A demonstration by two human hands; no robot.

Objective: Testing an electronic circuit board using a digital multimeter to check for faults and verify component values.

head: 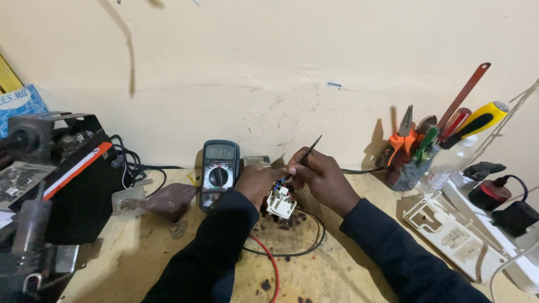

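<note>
**Inspector:** State the position of the work.

**Assessor:** 1 small white switch block (281,203) sits just above the scorched wooden bench (314,269), centre frame, directly right of the green multimeter (219,174). The left hand (255,184) is closed around the block's upper left side. The right hand (317,175) is pinched narrow on a thin black probe (306,156), tip angled down into the block's terminals.

**Inspector:** Is a second probe visible?

**Assessor:** I cannot tell. 1 red lead (269,262) and 1 black lead (311,238) run under the hands; where the red one ends is hidden by the left hand.

**Inspector:** Hazards?

**Assessor:** 3, in my judgement. First, the probe tip could slip off a terminal, since the block is only hand-held and not clamped; a slip may bridge 2 neighbouring contacts and give a false reading. Second, the left fingers sit very near the terminals; if the block were live, contact is possible. The pictures do not show whether it is powered. Third, the leads loop loosely beneath both sleeves, so an arm movement could drag the meter, which is leaning upright against the wall.

**Inspector:** Surroundings?

**Assessor:** Crowded. A tool holder (407,168) with pliers and screwdrivers stands to the right, an opened white casing (455,238) beside it, and black equipment (62,185) to the left. Little room remains for repositioning.
</note>
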